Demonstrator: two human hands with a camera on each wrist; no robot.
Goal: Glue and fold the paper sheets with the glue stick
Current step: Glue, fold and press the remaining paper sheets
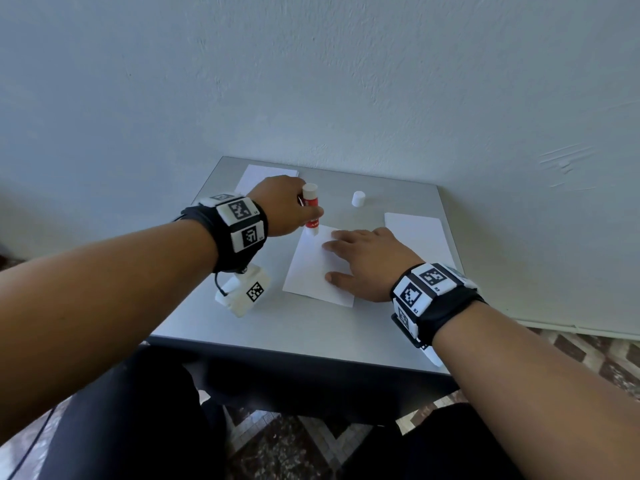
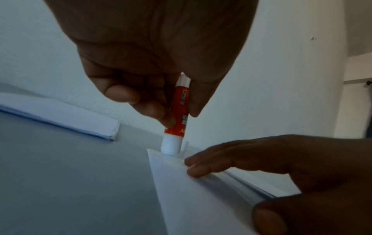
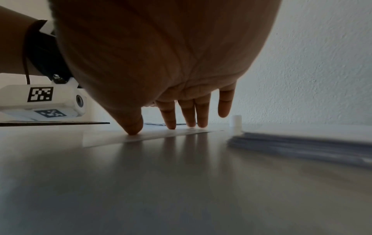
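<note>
Two hands (image 1: 287, 206) (image 1: 367, 261), glue stick (image 1: 310, 210), sheet (image 1: 308, 268)

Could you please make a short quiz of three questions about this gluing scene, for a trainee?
1. True or false: the left hand holds the glue stick with its tip down on the sheet.
2. What does the right hand do? A) holds the cap B) presses the sheet flat with straight fingers C) lifts the stack
3. Fill in: the cap stands on the ____, apart from both hands.

Key: 1 true; 2 B; 3 table. In the head view, a stack of sheets lies right of the right hand.
</note>
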